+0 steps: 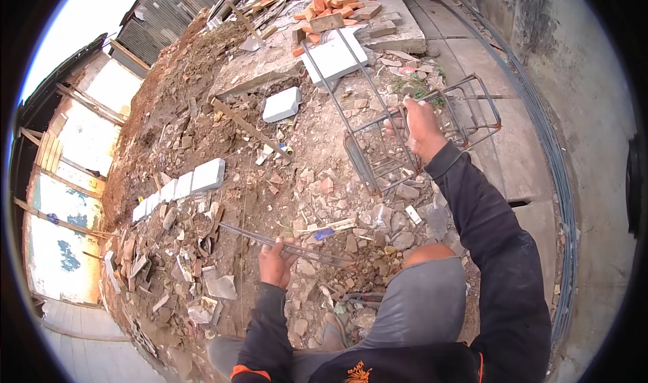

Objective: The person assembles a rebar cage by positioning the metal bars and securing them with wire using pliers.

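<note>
My right hand (420, 128) is closed around a rebar cage (378, 140), made of long bars with rectangular stirrups at its lower end. The cage is tilted, with its bars pointing up and away over the rubble. More stirrups (482, 106) stand to the right of the hand, and whether they belong to the same piece is hard to tell. Lower left, my left hand (275, 265) grips a few thin steel rods (300, 250), held low over the stony ground. A dark cutting tool with reddish handles (364, 298) lies between my feet and bent knee.
Pale blocks (208, 173) lie in a row at left, with a single block (281, 104) and a white slab (334, 57) farther off. Orange bricks (331, 5) are heaped at the back. Long steel bars (557, 173) run beside the right wall (601, 113). Loose rubble surrounds me.
</note>
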Available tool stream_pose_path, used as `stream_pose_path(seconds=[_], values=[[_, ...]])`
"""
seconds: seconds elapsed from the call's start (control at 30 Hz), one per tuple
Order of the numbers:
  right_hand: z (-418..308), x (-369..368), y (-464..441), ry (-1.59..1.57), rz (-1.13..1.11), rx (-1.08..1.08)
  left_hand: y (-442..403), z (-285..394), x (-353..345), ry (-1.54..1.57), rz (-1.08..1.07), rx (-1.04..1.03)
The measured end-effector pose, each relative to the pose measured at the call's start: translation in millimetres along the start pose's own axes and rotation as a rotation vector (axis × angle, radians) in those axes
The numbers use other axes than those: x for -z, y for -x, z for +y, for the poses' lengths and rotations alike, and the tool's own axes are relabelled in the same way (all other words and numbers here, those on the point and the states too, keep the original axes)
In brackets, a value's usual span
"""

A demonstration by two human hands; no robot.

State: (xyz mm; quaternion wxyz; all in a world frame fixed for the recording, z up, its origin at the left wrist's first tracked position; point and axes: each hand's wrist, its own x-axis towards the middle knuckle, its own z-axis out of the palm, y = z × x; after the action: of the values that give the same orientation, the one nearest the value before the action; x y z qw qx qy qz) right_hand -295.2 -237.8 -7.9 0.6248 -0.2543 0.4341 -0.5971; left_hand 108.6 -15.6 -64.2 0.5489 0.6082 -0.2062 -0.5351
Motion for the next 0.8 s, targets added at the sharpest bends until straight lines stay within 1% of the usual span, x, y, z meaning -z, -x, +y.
stream_pose_path(seconds=[0.03,0.13,0.23,0.3,0.37,0.4,0.43,0.47,0.5,0.57,0.63,0.7,0.73,0.8], values=[[-14,-9,0,0.0,-0.004,-0.018,5,4,-1,0.021,-0.002,0.007],[-45,-40,0,-0.001,-0.144,-0.168,16,20,-7,0.025,-0.014,-0.004],[-43,-78,13,0.01,-0.209,-0.197,31,38,-15,0.052,-0.037,-0.026],[-22,-97,20,0.04,-0.218,-0.227,46,55,-14,0.038,-0.077,-0.039],[5,-112,30,0.146,-0.208,-0.292,61,73,-3,0.051,-0.093,-0.063],[18,-117,37,0.181,-0.23,-0.285,67,82,1,0.06,-0.118,-0.062],[35,-120,38,0.182,-0.238,-0.279,69,89,7,0.07,-0.146,-0.063],[55,-122,35,0.204,-0.249,-0.313,68,93,14,0.069,-0.186,-0.07],[62,-127,40,0.229,-0.258,-0.351,66,93,19,0.077,-0.182,-0.077],[73,-136,43,0.26,-0.269,-0.345,56,85,23,0.116,-0.21,-0.058],[78,-146,45,0.368,-0.303,-0.411,47,67,20,0.151,-0.206,-0.03],[87,-159,42,0.39,-0.28,-0.361,33,40,14,0.154,-0.141,0.013],[91,-162,37,0.383,-0.257,-0.321,23,24,15,0.168,-0.141,0.006],[91,-168,38,0.425,-0.232,-0.264,4,-10,19,0.206,-0.184,0.097]])
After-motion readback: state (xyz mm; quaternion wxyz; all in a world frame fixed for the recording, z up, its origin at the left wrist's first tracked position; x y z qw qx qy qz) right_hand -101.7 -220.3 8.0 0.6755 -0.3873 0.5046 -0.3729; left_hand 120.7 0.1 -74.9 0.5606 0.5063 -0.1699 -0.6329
